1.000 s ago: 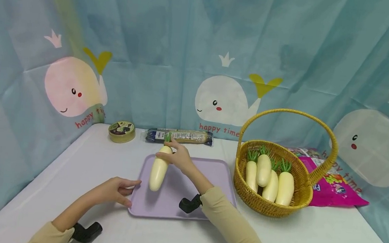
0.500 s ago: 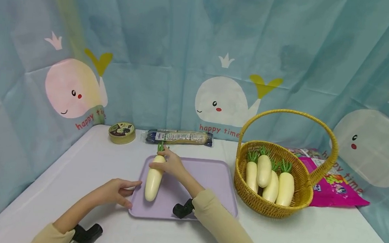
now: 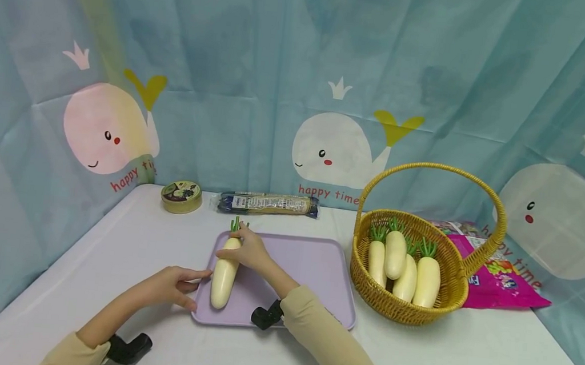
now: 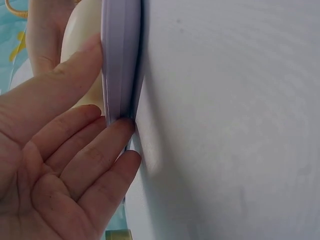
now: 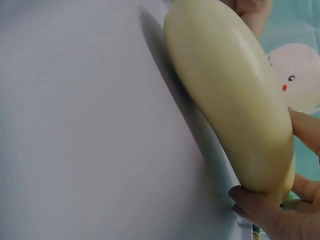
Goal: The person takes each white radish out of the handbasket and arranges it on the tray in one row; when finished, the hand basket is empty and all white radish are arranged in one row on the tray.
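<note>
My right hand point(image 3: 252, 252) grips a white radish point(image 3: 223, 283) near its leafy green top, thumb on one side and fingers on the other. The radish lies lengthwise along the left side of a lilac tray point(image 3: 290, 274), close over its surface. In the right wrist view, a narrow shadow runs beside the radish point(image 5: 230, 95), and fingertips pinch its top end. My left hand point(image 3: 173, 288) rests at the tray's left edge with fingers loosely extended. The left wrist view shows the thumb and fingertips point(image 4: 125, 125) touching the tray's rim point(image 4: 120, 65).
A yellow wicker basket point(image 3: 401, 314) with a tall handle holds several more white radishes point(image 3: 427, 282), right of the tray. Behind it lies a pink packet point(image 3: 505, 291). A round tin point(image 3: 181, 198) and a long clear-wrapped package point(image 3: 267, 204) lie along the back, before a blue curtain point(image 3: 238, 86).
My right hand has carried the radish left and down toward the tray's left side, turning it more in line with that edge. The left hand has stayed at the tray's edge.
</note>
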A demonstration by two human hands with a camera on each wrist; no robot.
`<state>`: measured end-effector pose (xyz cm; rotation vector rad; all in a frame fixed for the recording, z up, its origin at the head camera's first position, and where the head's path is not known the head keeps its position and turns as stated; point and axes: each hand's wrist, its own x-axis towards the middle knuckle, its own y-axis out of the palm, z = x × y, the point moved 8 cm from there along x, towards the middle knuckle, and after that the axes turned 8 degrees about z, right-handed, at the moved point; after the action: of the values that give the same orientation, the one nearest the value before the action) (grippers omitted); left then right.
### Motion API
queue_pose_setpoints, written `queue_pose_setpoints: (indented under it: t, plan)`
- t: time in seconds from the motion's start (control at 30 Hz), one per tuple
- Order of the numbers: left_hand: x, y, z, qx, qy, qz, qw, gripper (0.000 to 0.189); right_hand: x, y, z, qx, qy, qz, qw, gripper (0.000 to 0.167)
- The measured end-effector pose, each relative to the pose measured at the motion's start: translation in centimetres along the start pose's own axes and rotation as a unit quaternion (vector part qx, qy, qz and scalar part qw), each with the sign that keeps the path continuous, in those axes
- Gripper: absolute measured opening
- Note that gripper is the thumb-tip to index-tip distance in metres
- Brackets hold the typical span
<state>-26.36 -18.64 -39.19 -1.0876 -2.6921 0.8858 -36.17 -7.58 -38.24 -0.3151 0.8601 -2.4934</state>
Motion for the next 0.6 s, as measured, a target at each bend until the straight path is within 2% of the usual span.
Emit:
queue_pose_setpoints:
  t: [0.2, 0.43, 0.6]
  plan:
    - [0.0, 0.0, 0.0, 0.005, -0.003, -0.001, 1.0, 0.076, 0.2, 0.2, -0.1, -0.022, -0.023, -0.004, 0.9995, 0.056]
    - [0.1, 0.0, 0.1, 0.006, -0.004, 0.001, 1.0, 0.076, -0.5, 0.4, 1.0, -0.04, 0.007, 0.01, 0.9991, 0.051]
    - [0.0, 0.0, 0.5, 0.008, -0.017, -0.001, 0.9998, 0.076, -0.8, 0.7, 1.4, -0.057, 0.006, 0.018, 0.9982, 0.05]
